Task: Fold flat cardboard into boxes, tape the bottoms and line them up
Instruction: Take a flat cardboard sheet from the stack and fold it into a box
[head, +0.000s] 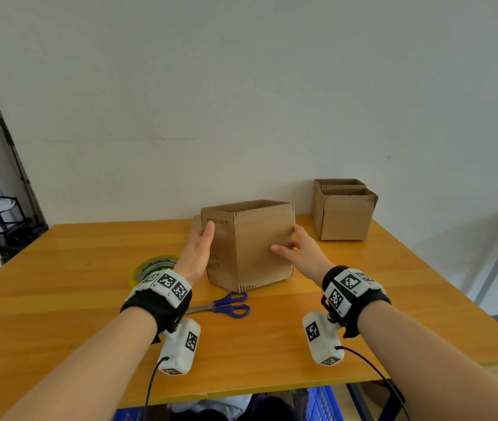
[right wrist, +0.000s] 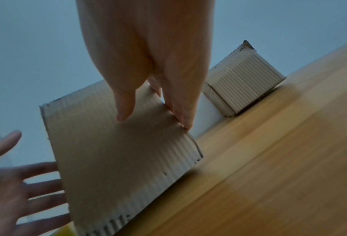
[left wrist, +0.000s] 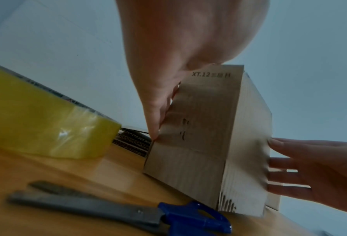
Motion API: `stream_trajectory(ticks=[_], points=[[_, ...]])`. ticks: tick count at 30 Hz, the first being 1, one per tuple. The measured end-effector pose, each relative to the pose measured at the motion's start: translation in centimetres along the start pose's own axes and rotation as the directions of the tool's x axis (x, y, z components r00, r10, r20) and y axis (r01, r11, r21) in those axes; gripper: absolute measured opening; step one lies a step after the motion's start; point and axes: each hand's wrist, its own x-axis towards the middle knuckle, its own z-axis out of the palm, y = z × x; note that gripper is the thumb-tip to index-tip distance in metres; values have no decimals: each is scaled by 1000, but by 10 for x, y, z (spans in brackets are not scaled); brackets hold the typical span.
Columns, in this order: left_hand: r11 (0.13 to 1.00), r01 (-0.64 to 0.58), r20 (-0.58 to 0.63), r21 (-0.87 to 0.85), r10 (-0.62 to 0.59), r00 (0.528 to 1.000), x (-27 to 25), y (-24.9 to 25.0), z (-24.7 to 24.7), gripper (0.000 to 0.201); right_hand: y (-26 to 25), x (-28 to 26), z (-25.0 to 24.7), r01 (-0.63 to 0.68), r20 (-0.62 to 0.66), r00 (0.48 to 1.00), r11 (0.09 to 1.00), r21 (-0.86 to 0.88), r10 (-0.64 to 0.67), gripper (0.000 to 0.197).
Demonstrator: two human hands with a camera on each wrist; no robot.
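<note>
An open-topped cardboard box [head: 250, 250] stands upright in the middle of the wooden table [head: 68, 287]. My left hand [head: 203, 241] lies flat against its left side, thumb up by the printed lettering; the fingers reach behind the box [left wrist: 199, 143] and look straight. On the other side my right hand [head: 290, 246] rests its thumb on the front face while straight fingers press the right side [right wrist: 118, 159]. Two folded boxes [head: 345, 214] stand one behind the other at the back right, against the wall.
A yellow tape roll [head: 153, 267] lies left of my left wrist. Blue-handled scissors [head: 226, 305] lie just in front of the box. Flat cardboard [left wrist: 132, 140] lies behind the box on the left. A blue crate [head: 323, 402] sits under the table's near edge.
</note>
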Motion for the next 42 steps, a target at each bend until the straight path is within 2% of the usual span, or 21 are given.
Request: stream_trajectory(ticks=[4, 9, 13, 18, 19, 22, 23, 27, 28, 31, 32, 34, 36, 40, 42], points=[[998, -30, 47, -52, 33, 998, -3, 4, 6, 79, -1, 1, 13, 42, 13, 999, 999, -11, -42, 73], [999, 12, 83, -42, -8, 996, -4, 10, 5, 83, -1, 2, 19, 40, -9, 999, 999, -4, -40, 71], [998, 36, 80, -53, -31, 996, 2, 14, 5, 62, 0, 4, 15, 31, -37, 999, 1000, 1, -31, 67], [987, 99, 40, -129, -95, 995, 16, 13, 7, 64, 0, 4, 12, 26, -31, 999, 999, 28, -25, 62], [984, 107, 57, -140, -100, 993, 18, 12, 9, 67, -1, 4, 12, 23, -19, 1000, 999, 30, -23, 61], [972, 169, 126, -161, -150, 981, 23, 13, 11, 104, -7, 0, 13, -4, 31, 1000, 994, 112, 1, 53], [965, 185, 139, -186, -160, 977, 26, 12, 11, 111, -9, -2, 14, -22, 38, 999, 987, 157, 17, 51], [949, 219, 174, -225, -182, 968, 38, 12, 9, 121, -14, 1, 10, -152, 25, 988, 941, 303, 152, 62], [948, 221, 184, -230, -181, 966, 38, 15, 9, 120, -15, 2, 8, -187, 31, 982, 927, 326, 187, 64], [941, 238, 193, -240, -194, 962, 36, 22, 7, 94, -19, 7, 2, -251, 70, 968, 899, 360, 242, 65], [940, 252, 201, -232, -207, 958, 37, 22, 6, 96, -20, 9, 0, -268, 84, 963, 888, 374, 255, 65], [935, 280, 232, -218, -229, 945, 38, 21, 2, 116, -21, 13, -3, -300, 109, 954, 863, 407, 281, 65], [931, 304, 253, -201, -251, 934, 37, 21, -2, 119, -20, 16, -6, -323, 131, 946, 844, 427, 296, 63], [921, 322, 278, -219, -257, 925, 31, 21, -5, 85, -16, 18, -7, -353, 157, 936, 833, 427, 316, 59], [913, 335, 299, -234, -260, 918, 33, 16, -6, 79, -15, 19, -6, -365, 165, 931, 830, 421, 325, 61]])
